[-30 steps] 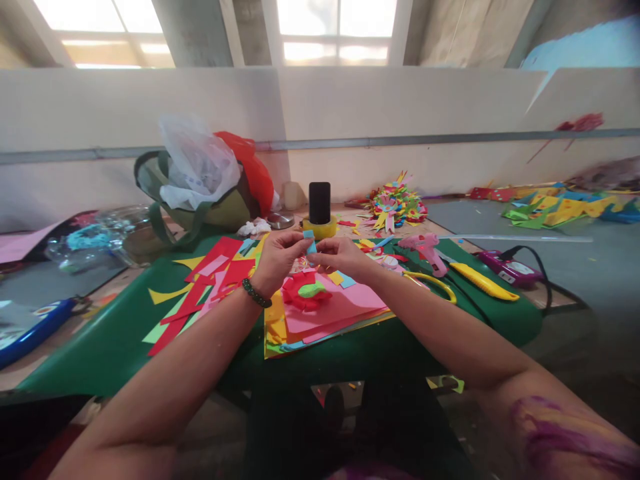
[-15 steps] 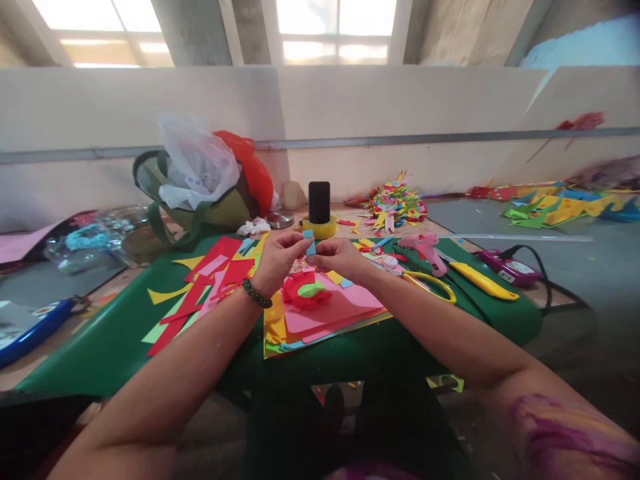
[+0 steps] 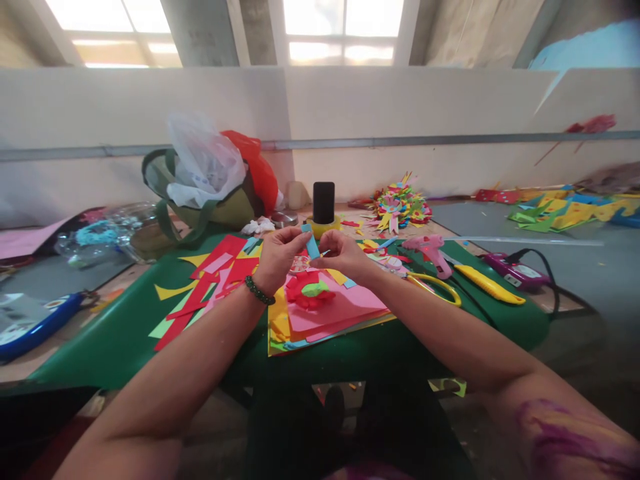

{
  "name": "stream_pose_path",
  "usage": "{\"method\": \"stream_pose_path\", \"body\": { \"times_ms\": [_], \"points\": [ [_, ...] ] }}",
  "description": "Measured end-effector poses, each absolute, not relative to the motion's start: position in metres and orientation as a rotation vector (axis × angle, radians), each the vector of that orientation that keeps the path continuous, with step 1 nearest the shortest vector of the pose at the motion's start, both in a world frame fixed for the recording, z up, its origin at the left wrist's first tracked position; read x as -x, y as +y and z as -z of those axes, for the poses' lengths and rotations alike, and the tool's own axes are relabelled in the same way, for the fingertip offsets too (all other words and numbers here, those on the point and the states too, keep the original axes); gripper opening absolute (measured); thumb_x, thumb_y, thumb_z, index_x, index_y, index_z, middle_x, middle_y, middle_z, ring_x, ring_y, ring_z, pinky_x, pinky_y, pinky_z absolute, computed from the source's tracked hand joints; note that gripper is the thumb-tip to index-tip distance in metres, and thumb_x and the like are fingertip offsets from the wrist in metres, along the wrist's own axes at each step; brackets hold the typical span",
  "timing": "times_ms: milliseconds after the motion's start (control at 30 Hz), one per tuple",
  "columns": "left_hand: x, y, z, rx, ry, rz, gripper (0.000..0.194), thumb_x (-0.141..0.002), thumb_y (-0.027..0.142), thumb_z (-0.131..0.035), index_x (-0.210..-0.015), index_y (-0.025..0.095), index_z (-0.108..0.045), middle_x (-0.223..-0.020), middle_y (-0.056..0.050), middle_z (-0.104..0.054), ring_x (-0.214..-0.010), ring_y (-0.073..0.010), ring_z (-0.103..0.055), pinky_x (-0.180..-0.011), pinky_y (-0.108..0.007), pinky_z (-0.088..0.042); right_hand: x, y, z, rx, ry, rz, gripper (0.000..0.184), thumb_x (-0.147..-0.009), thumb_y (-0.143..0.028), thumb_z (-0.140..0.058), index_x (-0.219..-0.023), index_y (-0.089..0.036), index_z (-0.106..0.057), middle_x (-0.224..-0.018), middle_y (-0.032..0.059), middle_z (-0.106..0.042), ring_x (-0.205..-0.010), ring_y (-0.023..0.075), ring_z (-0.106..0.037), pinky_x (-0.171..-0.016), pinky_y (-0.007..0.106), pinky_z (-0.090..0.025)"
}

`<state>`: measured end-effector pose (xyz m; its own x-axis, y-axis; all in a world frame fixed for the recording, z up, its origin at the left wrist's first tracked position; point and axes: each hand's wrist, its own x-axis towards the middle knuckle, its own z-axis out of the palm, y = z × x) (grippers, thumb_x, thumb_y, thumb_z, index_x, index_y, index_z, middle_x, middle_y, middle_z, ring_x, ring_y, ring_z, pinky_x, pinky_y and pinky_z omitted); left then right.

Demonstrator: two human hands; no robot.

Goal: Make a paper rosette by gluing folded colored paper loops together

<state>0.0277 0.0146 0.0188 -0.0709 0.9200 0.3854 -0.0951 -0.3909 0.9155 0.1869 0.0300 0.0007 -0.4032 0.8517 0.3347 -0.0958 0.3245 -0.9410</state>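
Observation:
A small blue paper strip (image 3: 311, 243) is held up between my two hands, tilted a little. My left hand (image 3: 283, 256) pinches its left side between thumb and fingers. On the other side, the fingers of my right hand (image 3: 343, 256) close on its lower right edge. Just below them lies a red crumpled paper flower (image 3: 300, 295) with a light green centre (image 3: 315, 289). The flower rests on a stack of coloured sheets, pink (image 3: 345, 312) on top.
A green mat (image 3: 120, 327) covers the table. Red strips (image 3: 220, 257) lie left; a pink glue gun (image 3: 429, 252), yellow-handled scissors (image 3: 445, 293) and a yellow cutter (image 3: 493, 285) lie right. Behind are a phone (image 3: 323, 202), a bag (image 3: 225, 210) and a paper-flower pile (image 3: 400, 207).
The blue strip now shows longer and leans more to the left at its top. My right hand has shifted slightly right. The whole view has moved a little.

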Motion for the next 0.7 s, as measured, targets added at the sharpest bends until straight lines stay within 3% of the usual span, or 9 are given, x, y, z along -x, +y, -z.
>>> {"method": "stream_pose_path", "body": {
  "times_ms": [367,700],
  "points": [
    [-0.0282,0.0183,-0.0157,-1.319,0.92,-1.687,0.032,-0.053,0.038,-0.087,-0.061,0.016,-0.065,-0.058,0.003,-0.059,-0.055,-0.009,-0.052,-0.056,-0.024,-0.044,-0.1863,0.028,-0.0008,0.56,-1.678,-1.33,0.032,-0.061,-0.033,-0.083,-0.084,-0.018,-0.068,-0.075,-0.0029,-0.067,-0.071,0.0118,-0.061,-0.073,0.029,-0.05],
    [-0.0315,0.016,-0.0164,-1.292,0.944,-1.697,0.039,-0.043,0.043,-0.09,-0.058,0.015,-0.066,-0.056,0.002,-0.062,-0.053,-0.0094,-0.053,-0.052,-0.023,-0.044,-0.1847,0.0302,0.0028,0.667,-1.708,-1.173,0.028,-0.061,-0.039,-0.082,-0.074,-0.015,-0.074,-0.068,-0.0011,-0.067,-0.063,0.0106,-0.055,-0.061,0.027,-0.043]
  ]
}}
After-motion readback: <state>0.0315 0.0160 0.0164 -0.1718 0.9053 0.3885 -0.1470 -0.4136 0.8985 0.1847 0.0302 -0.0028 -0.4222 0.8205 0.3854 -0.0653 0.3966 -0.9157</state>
